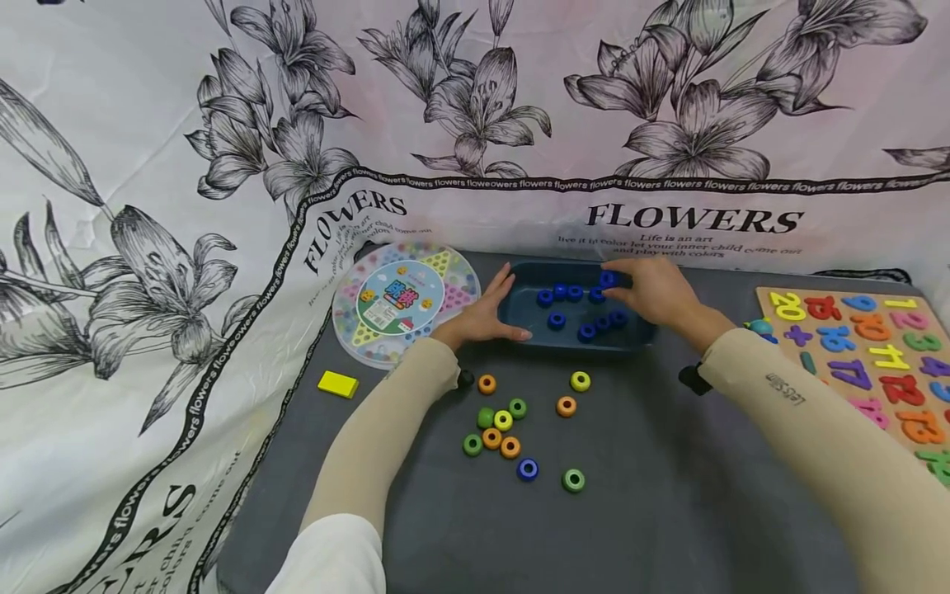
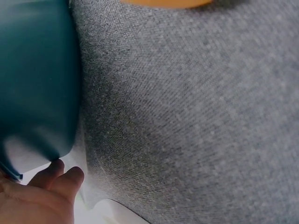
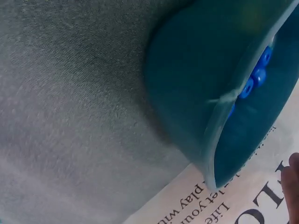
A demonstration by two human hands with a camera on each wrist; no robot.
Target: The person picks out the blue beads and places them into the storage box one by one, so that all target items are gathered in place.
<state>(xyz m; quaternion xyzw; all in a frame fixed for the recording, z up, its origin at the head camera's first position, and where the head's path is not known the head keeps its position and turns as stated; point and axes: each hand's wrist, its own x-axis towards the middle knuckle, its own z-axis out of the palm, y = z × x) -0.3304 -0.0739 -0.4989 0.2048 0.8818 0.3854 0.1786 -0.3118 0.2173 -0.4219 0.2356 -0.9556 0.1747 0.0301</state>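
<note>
Near the left end of a dark teal tray (image 1: 519,307), my left hand (image 1: 481,317) is spread with the thumb along the front side and the fingers at the back corner. The left wrist view shows fingertips (image 2: 70,177) against the tray's lower corner. My right hand (image 1: 656,290) reaches over the tray's right back part and pinches a blue ring bead (image 1: 608,278) between thumb and forefinger. Several blue ring beads (image 1: 557,321) lie in the tray. Only the edge of the right fingers (image 3: 292,179) shows in the right wrist view.
Orange, green and yellow ring beads (image 1: 510,447) and one blue bead (image 1: 528,469) lie on the grey table (image 1: 631,528) before the tray. A round patterned box (image 1: 401,297) and yellow block (image 1: 337,384) are left; a number puzzle board (image 1: 853,346) is right.
</note>
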